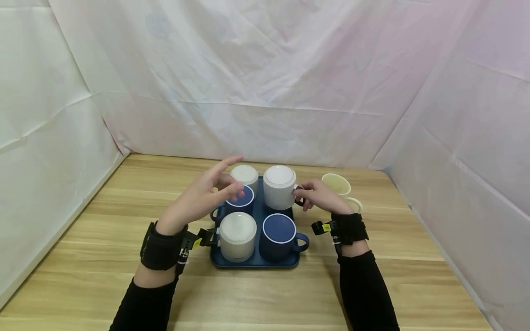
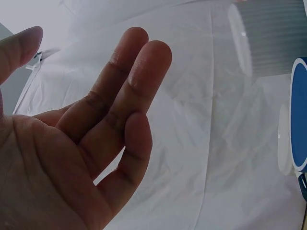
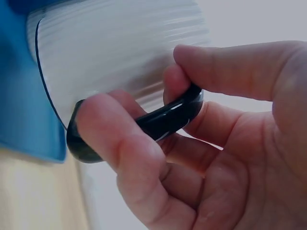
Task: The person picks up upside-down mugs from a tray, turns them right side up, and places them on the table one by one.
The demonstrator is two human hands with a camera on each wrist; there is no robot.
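White sheets wall in a wooden table [image 1: 124,285]. Going left to right, our left hand [image 1: 203,195] hovers spread, holding nothing, over the tray's [image 1: 252,263] far-left corner, above a blue mug [image 1: 241,203]. The tray carries four mugs: two blue, two ribbed white, upside down. Our right hand [image 1: 319,195] pinches the dark handle [image 3: 158,120] of the far-right white mug [image 1: 279,186]; the mug lies left of that hand, upright. A cream cup [image 1: 337,185] sits on the table, right of the tray.
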